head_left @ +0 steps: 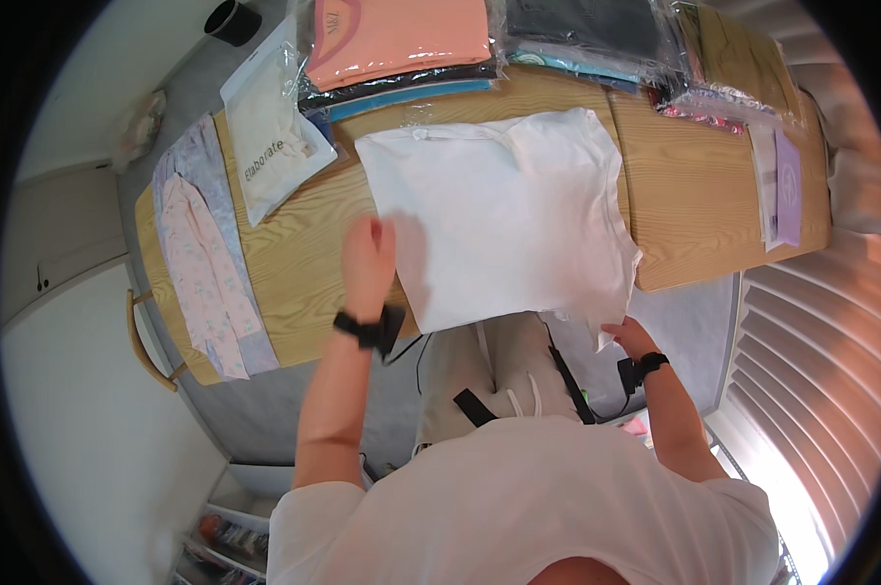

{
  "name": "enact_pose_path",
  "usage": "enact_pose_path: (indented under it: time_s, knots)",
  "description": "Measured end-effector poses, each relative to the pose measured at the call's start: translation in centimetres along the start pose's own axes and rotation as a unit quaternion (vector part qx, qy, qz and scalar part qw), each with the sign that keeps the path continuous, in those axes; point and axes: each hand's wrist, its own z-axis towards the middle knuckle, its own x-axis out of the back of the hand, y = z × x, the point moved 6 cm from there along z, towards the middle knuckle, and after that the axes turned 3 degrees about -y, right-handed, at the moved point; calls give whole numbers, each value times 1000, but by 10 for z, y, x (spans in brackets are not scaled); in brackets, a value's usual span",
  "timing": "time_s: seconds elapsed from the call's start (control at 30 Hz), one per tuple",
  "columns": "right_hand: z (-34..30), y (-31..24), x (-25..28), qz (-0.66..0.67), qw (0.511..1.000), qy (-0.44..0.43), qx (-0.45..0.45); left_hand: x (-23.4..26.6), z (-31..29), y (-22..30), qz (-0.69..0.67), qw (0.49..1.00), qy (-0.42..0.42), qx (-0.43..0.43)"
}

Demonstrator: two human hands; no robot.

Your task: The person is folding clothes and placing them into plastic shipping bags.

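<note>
A white shirt [499,219] lies spread on the wooden table [304,258] in front of me, its near edge at the table's front. At its near right corner, my right hand [633,337] is closed, pinching a bit of the cloth that hangs past the table edge. My left hand [367,263] is beside the shirt's left edge, above the table. Its fingers are smeared by motion, so I cannot tell whether they hold anything. Both wrists wear black straps.
At the left lies a pink patterned garment [205,273] on a grey-lilac cloth [189,154]. A white package [270,156] stands near it. Along the back are stacked bagged clothes, including a peach one [402,44]. A lilac packet [787,190] lies far right; a chair [140,341] stands left.
</note>
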Motion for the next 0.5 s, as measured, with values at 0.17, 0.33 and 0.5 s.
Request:
enact_pose_path:
  time_s: [0.17, 0.33, 0.5]
  knots:
    - [-3, -4, -4, 71, 996, -44, 29, -23, -135, -86, 30, 954, -233, 184]
    - [-42, -32, -8, 148, 984, -93, 32, -78, -206, -115, -145, 880, -338, 300]
    - [-74, -60, -19, 168, 980, -104, -39, -125, -214, -127, -467, 751, -264, 385]
